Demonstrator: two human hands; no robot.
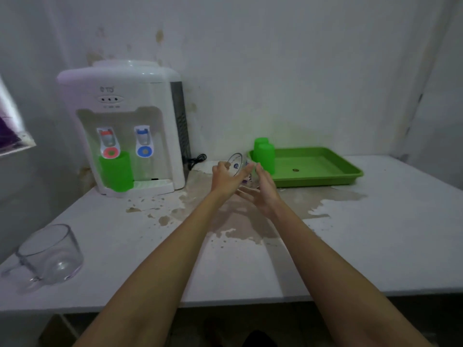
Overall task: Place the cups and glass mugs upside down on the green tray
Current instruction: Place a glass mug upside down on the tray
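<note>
Both hands, left (pixel 223 177) and right (pixel 263 189), cradle a tilted glass mug (pixel 239 166) just short of the green tray (pixel 325 177), apparently mid-flip, so next it needs turning mouth-down and setting beside the two cups (pixel 264 156).

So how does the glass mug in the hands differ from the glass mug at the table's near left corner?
The held glass mug is lifted and tilted between the left hand and right hand, close to the green tray; the corner glass mug rests on the table, far from the tray, untouched. The held mug carries a purple print; the corner mug looks plain. Both are clear glass, and neither is on the tray yet.
</note>
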